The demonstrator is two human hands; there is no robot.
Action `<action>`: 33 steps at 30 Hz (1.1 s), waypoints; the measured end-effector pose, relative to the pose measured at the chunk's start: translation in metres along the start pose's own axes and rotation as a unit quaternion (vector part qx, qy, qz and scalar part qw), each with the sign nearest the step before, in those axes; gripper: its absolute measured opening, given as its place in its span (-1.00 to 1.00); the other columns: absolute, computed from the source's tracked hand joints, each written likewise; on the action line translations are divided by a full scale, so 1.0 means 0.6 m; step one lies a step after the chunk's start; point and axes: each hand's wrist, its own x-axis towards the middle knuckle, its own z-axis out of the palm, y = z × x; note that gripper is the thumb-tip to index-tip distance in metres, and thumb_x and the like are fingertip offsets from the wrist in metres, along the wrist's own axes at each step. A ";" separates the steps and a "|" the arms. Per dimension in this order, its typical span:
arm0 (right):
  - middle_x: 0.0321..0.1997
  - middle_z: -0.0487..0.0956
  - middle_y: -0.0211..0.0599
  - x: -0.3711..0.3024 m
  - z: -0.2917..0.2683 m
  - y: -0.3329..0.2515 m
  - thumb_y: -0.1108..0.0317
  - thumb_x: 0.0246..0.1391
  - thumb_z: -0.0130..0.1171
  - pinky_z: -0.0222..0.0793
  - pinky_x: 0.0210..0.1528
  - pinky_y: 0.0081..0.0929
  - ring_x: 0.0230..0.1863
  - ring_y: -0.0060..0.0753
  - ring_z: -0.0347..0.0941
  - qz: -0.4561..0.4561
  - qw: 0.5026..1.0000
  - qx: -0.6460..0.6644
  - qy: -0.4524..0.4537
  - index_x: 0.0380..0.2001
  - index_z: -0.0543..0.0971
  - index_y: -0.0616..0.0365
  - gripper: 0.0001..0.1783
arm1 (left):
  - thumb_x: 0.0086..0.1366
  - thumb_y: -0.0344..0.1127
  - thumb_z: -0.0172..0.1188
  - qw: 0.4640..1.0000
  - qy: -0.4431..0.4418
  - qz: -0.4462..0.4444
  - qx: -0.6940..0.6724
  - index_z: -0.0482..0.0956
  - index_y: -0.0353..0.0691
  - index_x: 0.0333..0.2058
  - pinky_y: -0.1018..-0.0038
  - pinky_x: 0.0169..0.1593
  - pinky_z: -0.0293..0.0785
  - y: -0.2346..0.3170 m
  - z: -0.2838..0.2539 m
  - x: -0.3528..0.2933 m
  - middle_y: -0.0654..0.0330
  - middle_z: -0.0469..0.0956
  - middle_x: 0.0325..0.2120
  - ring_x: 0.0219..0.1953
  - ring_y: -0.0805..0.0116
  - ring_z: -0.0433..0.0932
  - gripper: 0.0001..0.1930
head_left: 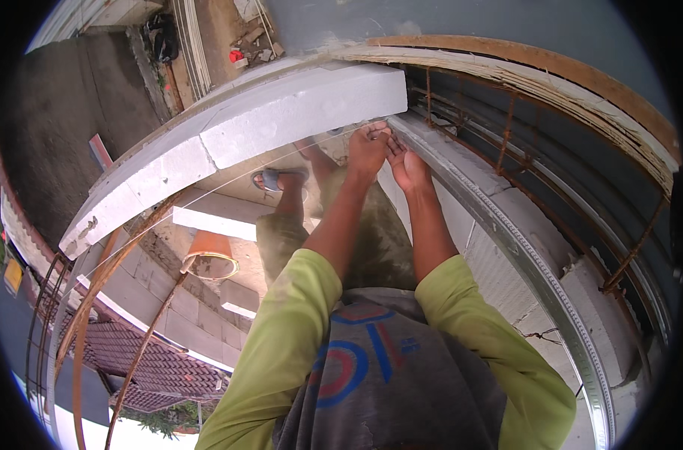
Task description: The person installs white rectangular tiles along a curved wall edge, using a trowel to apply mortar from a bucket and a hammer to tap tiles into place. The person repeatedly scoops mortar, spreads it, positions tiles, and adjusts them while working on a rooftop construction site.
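My left hand (pixel 367 152) is closed in a pinch at the end of the white block wall, where a thin white string (pixel 240 176) comes in from the left. Palm up beside it, my right hand (pixel 411 169) has its fingers curled against the left fingertips. Whatever those right fingers hold is too small to make out. Both hands are by the upper end of a long metal strip (pixel 499 217) with perforated edges, which curves down to the lower right. The white block wall (pixel 281 116) lies just beyond the string.
Rusty steel bars (pixel 506 135) run along the right side, with a wooden board (pixel 521 56) beyond. An orange bucket (pixel 210 253) stands below on the left, near a loose white block (pixel 215 222). Wooden poles (pixel 101 289) lean at the left. My sandalled foot (pixel 277 181) is beneath the wall.
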 end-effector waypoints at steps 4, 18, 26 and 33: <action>0.06 0.64 -0.25 0.003 0.002 0.007 0.40 0.52 0.12 0.61 0.26 -0.22 0.06 -0.33 0.59 -0.023 0.997 -0.065 0.024 0.13 0.60 0.15 -0.78 | 0.46 -0.49 0.27 0.999 0.029 -0.007 -0.029 0.52 -0.50 0.12 0.47 -0.21 0.59 -0.004 0.011 -0.008 0.05 0.67 -0.22 -0.24 0.36 0.66 -0.67; -0.02 0.65 -0.30 -0.012 0.021 -0.015 0.44 0.42 0.25 0.55 0.08 -0.33 -0.03 -0.42 0.60 -0.011 0.968 -0.243 0.069 0.06 0.61 0.12 -0.79 | 0.30 -0.51 0.39 0.998 0.033 -0.035 -0.043 0.51 -0.38 0.11 0.40 -0.19 0.61 -0.036 0.007 -0.004 0.05 0.69 -0.22 -0.26 0.30 0.70 -0.57; 0.04 0.65 -0.26 -0.008 0.022 -0.003 0.35 0.51 0.15 0.55 0.08 -0.30 -0.03 -0.39 0.59 -0.007 0.948 -0.311 0.071 0.11 0.62 0.19 -0.76 | 0.38 -0.42 0.34 0.951 0.048 0.104 0.288 0.71 -0.36 0.01 0.18 -0.20 0.64 0.003 -0.005 -0.051 0.00 0.77 -0.18 -0.28 0.11 0.73 -0.73; 0.19 0.59 -0.24 -0.026 0.044 0.022 0.37 0.53 0.14 0.50 0.30 -0.21 0.18 -0.32 0.54 -0.053 0.984 -0.156 0.070 0.25 0.54 0.19 -0.68 | 0.40 -0.24 0.27 0.723 -0.020 0.311 0.616 0.81 -0.26 -0.15 0.02 0.00 0.69 0.129 -0.003 0.007 -0.08 0.80 -0.23 -0.19 -0.21 0.78 -0.75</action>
